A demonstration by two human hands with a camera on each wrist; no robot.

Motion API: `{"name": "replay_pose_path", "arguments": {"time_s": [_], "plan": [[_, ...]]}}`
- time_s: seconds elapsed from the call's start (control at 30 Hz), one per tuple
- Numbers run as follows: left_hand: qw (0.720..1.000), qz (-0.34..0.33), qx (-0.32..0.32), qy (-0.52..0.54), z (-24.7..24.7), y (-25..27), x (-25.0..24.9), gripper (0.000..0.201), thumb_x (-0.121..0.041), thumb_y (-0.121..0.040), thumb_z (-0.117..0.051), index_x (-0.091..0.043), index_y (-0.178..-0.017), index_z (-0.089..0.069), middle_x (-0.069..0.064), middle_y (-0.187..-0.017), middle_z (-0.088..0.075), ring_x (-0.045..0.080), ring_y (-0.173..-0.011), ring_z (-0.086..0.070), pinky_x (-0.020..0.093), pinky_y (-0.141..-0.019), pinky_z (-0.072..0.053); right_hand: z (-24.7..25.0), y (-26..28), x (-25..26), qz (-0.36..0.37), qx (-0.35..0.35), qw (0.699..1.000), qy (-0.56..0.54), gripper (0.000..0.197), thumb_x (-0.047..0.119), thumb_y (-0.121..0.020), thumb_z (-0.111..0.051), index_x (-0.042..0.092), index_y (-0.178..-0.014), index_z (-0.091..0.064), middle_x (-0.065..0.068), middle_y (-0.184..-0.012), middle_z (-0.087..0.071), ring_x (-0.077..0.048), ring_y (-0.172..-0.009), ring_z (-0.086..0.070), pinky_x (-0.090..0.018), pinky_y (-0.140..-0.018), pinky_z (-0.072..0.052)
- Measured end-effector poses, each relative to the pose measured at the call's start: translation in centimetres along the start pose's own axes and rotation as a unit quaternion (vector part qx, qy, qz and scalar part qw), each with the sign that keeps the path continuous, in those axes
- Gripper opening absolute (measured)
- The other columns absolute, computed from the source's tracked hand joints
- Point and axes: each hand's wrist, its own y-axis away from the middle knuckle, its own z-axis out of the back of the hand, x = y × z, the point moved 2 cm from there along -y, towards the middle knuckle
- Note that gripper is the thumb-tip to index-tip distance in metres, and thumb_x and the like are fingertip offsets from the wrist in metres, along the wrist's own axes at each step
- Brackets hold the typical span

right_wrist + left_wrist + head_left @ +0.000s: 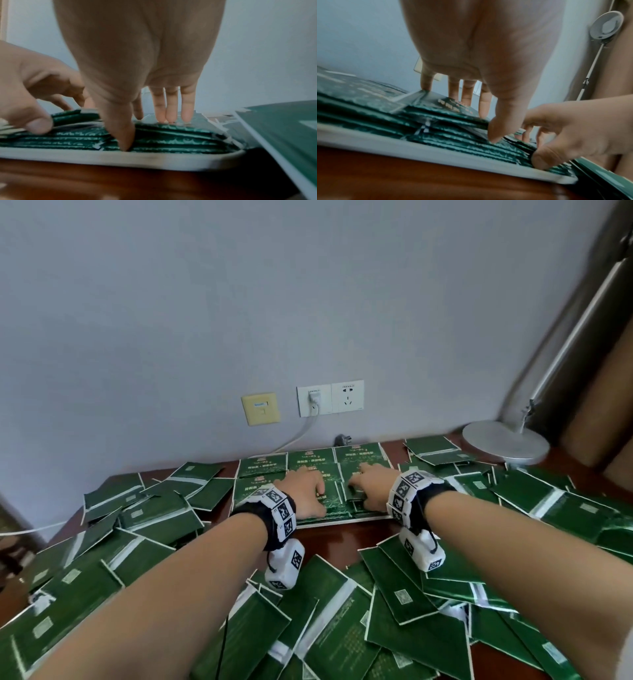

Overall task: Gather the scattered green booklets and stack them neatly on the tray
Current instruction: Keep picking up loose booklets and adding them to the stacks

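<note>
A white tray (342,521) lies at the back middle of the table, filled with stacked green booklets (308,463). Both hands rest on that stack. My left hand (320,501) has straight fingers (466,93) touching the top, and its thumb (503,121) presses the near edge of the booklets (453,139). My right hand (358,494) is beside it, fingers (171,105) pressing down on the top booklet (171,138). Its thumb (123,132) stands just inside the tray rim (137,158). Several loose green booklets (325,611) lie scattered around.
Loose booklets cover the table to the left (154,515) and to the right (565,501) of the tray. A bare strip of brown table (342,539) lies just in front of it. A round lamp base (505,441) stands at the back right. Wall sockets (330,398) with a plugged cable are behind.
</note>
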Motion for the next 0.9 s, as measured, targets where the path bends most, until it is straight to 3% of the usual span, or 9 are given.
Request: {"name": "replay_pose_path", "arguments": {"time_s": [0.17, 0.3, 0.5, 0.9], "plan": [[1.0, -0.013, 0.012, -0.015, -0.7, -0.2, -0.1, 0.042, -0.038, -0.069, -0.076, -0.033, -0.104, -0.054, -0.001, -0.125, -0.047, 0.027, -0.12, -0.046, 0.055, -0.103, -0.036, -0.1, 0.5, -0.7, 0.003, 0.022, 1.0, -0.019, 0.064, 0.041, -0.083, -0.068, 0.036, -0.142, -0.041, -0.009, -0.143, -0.038, -0.03, -0.128, -0.043, -0.045, -0.104, -0.042], [1.0, -0.023, 0.001, -0.02, -1.0, -0.6, 0.0, 0.045, -0.041, -0.071, -0.077, -0.032, -0.109, -0.055, -0.003, -0.121, -0.048, 0.025, -0.115, -0.047, 0.052, -0.099, -0.039, -0.2, 0.7, -1.3, -0.007, 0.033, 0.999, -0.015, 0.066, 0.039, -0.087, -0.066, 0.034, -0.146, -0.037, -0.007, -0.142, -0.041, -0.029, -0.127, -0.043, -0.041, -0.105, -0.04], [0.999, -0.033, -0.01, -0.026, -1.4, -1.2, -0.7, 0.045, -0.043, -0.076, -0.075, -0.032, -0.115, -0.056, -0.002, -0.132, -0.049, 0.025, -0.123, -0.043, 0.049, -0.101, -0.038, -0.4, 0.8, -2.0, -0.011, 0.032, 0.999, -0.016, 0.07, 0.041, -0.083, -0.071, 0.034, -0.145, -0.04, -0.006, -0.136, -0.043, -0.028, -0.124, -0.046, -0.039, -0.105, -0.041], [0.999, -0.028, -0.024, -0.026, -0.8, -0.5, -2.1, 0.046, -0.048, -0.08, -0.069, -0.033, -0.122, -0.057, -0.003, -0.141, -0.042, 0.028, -0.132, -0.036, 0.055, -0.106, -0.034, 0.7, 3.1, -2.0, -0.016, -0.01, 0.996, -0.082, 0.066, 0.042, -0.088, -0.064, 0.028, -0.147, -0.037, -0.008, -0.143, -0.041, -0.027, -0.129, -0.045, -0.037, -0.105, -0.039]]}}
